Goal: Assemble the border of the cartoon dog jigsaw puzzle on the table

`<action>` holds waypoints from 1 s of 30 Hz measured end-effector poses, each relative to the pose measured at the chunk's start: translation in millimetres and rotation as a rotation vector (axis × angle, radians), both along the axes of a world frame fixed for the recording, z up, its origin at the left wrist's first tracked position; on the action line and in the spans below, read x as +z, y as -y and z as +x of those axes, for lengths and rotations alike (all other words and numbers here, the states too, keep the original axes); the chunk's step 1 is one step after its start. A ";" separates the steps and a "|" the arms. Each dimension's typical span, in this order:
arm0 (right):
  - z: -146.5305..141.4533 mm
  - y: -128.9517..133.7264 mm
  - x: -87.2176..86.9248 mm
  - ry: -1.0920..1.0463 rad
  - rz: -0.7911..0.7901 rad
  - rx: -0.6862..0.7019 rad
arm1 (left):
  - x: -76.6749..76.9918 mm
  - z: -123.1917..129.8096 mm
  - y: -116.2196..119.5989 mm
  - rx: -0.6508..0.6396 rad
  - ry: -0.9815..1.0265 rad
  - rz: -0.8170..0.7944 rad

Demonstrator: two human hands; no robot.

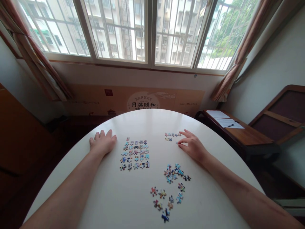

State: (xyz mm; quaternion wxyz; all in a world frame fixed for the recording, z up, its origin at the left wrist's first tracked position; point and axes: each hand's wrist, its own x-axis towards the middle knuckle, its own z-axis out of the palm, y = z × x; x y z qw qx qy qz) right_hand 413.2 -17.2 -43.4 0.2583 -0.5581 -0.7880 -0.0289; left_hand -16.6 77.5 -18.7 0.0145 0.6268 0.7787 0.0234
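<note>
My left hand (103, 142) lies on the white round table (107, 197) with its fingers spread, left of a block of puzzle pieces (135, 152) laid out in rows. My right hand (193, 147) is at the right, thumb and index finger pinched on a small puzzle piece (176, 142), mostly hidden by the fingertips. Just beyond the fingers are short rows of pieces (169, 135). Nearer to me lies a heap of loose pieces (172, 173), with several scattered pieces (162, 193) below it.
Beyond the table's far edge stands a printed cardboard panel (95, 95) under barred windows. At the right, a wooden side table (250, 133) holds papers (226, 123) and a pen, beside a wooden chair (283, 108). Curtains hang at both sides.
</note>
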 end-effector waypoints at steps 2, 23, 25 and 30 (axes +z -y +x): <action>1.9 -3.2 -3.3 -0.042 0.008 0.009 | 0.9 0.5 0.5 0.002 -0.007 -0.009; -10.1 -6.9 -12.7 -0.033 -0.056 0.011 | -3.3 -2.7 -1.2 -0.002 0.004 0.010; -12.1 -6.4 -13.4 -0.034 -0.078 0.009 | -3.9 -2.9 -1.6 -0.005 0.003 0.012; -13.8 -5.7 -15.3 -0.035 -0.083 0.014 | -3.7 -2.6 -1.6 -0.004 0.001 0.013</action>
